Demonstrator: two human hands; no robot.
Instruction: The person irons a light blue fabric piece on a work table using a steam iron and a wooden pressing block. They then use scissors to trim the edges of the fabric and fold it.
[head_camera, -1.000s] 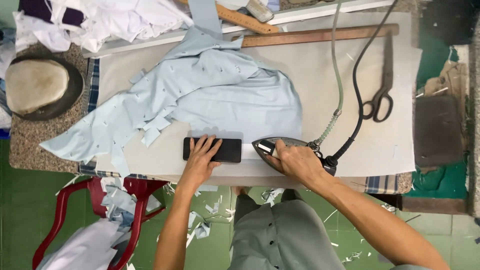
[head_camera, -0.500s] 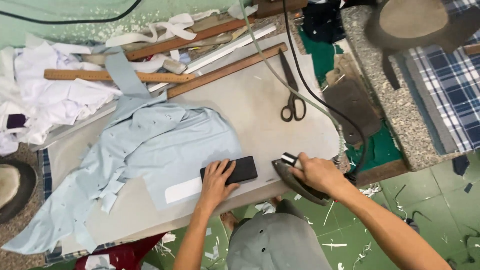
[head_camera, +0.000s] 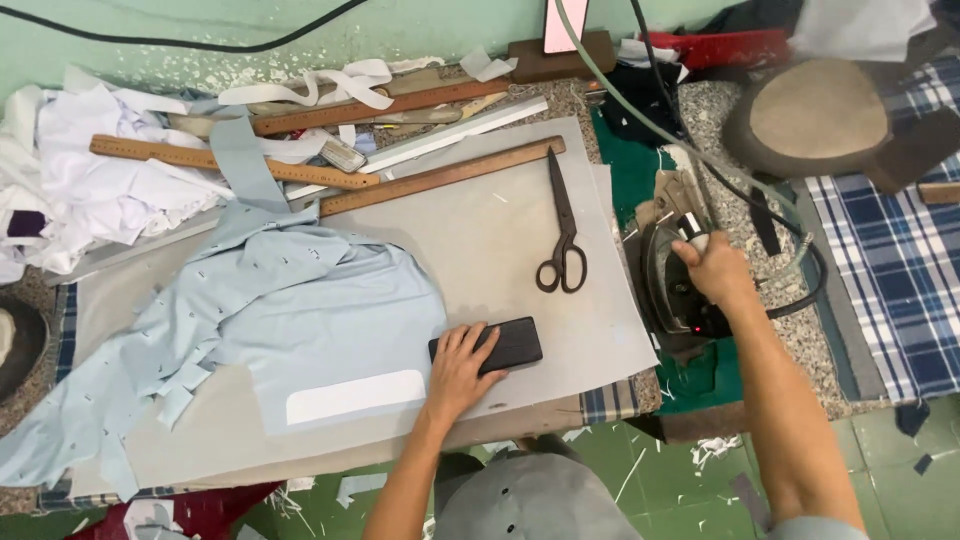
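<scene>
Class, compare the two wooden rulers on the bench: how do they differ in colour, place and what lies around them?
The front ruler is darker and reddish; the back ruler is paler tan. The front ruler lies along the far edge of the grey mat; the back ruler sits further back, among white scraps. Both are long, flat and wooden.

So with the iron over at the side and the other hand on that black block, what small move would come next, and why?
Probably the right hand lets go of the iron, since it appears to rest on the dark pad right of the board. The left hand presses the black block beside the light blue fabric, with its white strip exposed.
</scene>
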